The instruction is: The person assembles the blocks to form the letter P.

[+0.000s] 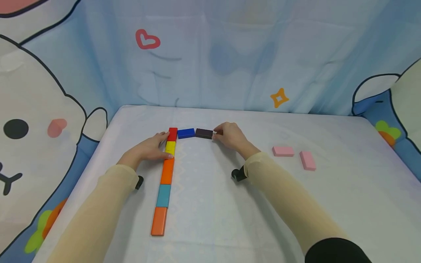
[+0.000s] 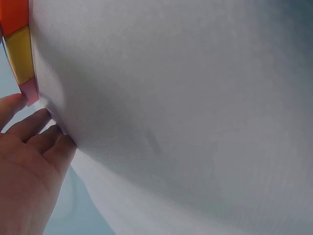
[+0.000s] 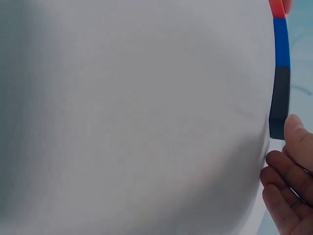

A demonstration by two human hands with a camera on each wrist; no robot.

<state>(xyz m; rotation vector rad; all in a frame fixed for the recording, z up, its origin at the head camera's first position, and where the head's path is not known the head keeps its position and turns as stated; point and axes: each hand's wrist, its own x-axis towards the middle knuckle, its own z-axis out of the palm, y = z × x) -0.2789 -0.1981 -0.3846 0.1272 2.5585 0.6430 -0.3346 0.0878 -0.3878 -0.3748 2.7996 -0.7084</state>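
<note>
A column of flat rectangular blocks holds a red block [image 1: 172, 134], a yellow block [image 1: 170, 147], an orange block [image 1: 167, 171], a teal block [image 1: 163, 195] and a nearer orange block [image 1: 159, 221]. From the red block's right side, a blue block [image 1: 186, 133] and a black block [image 1: 204, 133] run rightward. My left hand [image 1: 152, 147] touches the column's left side, fingertips by the red block and thumb near the yellow-orange joint. At the black block's right end, my right hand [image 1: 231, 137] touches it with fingertips; its other fingers bend loosely [image 3: 288, 191].
Two pink blocks lie apart on the right: one pink block [image 1: 283, 151] sideways, the other pink block [image 1: 307, 160] angled. A white cloth covers the table [image 1: 210, 219]. Behind its far edge hangs a printed blue curtain [image 1: 204, 73].
</note>
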